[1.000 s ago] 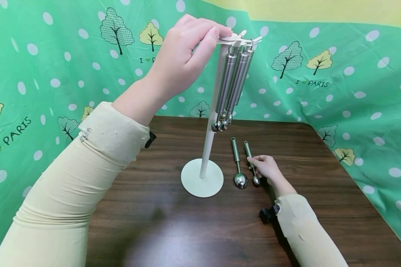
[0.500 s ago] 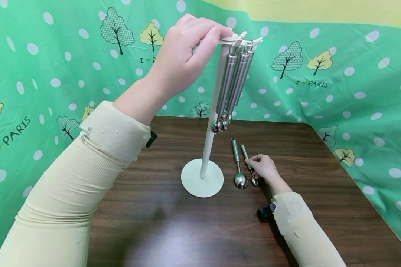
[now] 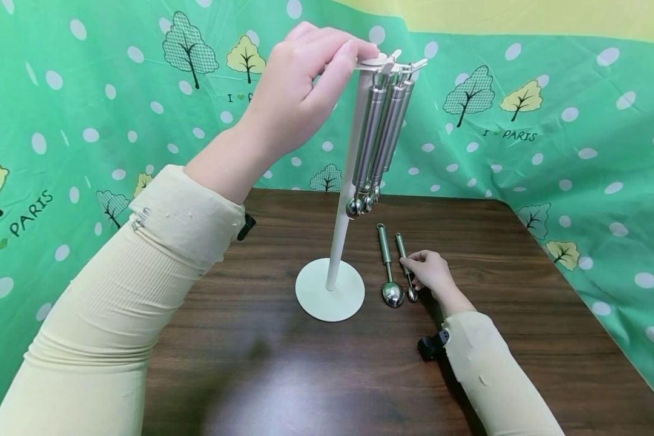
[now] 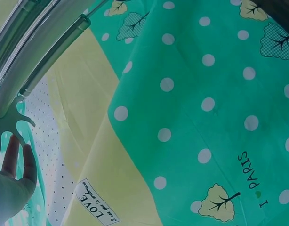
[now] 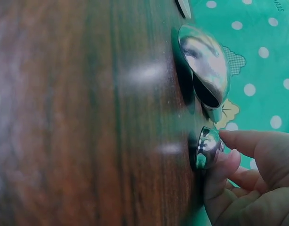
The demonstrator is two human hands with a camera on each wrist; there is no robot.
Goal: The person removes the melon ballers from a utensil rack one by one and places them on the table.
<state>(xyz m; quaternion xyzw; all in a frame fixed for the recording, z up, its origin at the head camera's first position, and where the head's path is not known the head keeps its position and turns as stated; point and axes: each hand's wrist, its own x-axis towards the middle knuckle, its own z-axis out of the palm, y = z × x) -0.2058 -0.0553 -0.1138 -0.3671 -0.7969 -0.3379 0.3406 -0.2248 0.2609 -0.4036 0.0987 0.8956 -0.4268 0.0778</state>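
My left hand (image 3: 310,91) rests on the top of a white stand (image 3: 335,242), fingers extended over its hooked plate (image 4: 12,118). From the hooks hang several steel utensils (image 3: 381,127) with long handles and small round bowls. At the right, my right hand (image 3: 432,274) pinches a small steel scoop (image 3: 401,245) near the lower end of its handle, close over the table. Its rounded bowl (image 5: 208,148) shows between finger and thumb in the right wrist view. To its left lies a larger steel scoop (image 3: 392,295), bowl toward me.
The stand's round white base (image 3: 310,300) sits on the dark wooden table (image 3: 240,363). Green dotted cloth (image 3: 567,109) hangs behind and at both sides of the table.
The small scoop has shifted slightly left, nearer the larger scoop, along with my right hand. My left hand stays on top of the stand.
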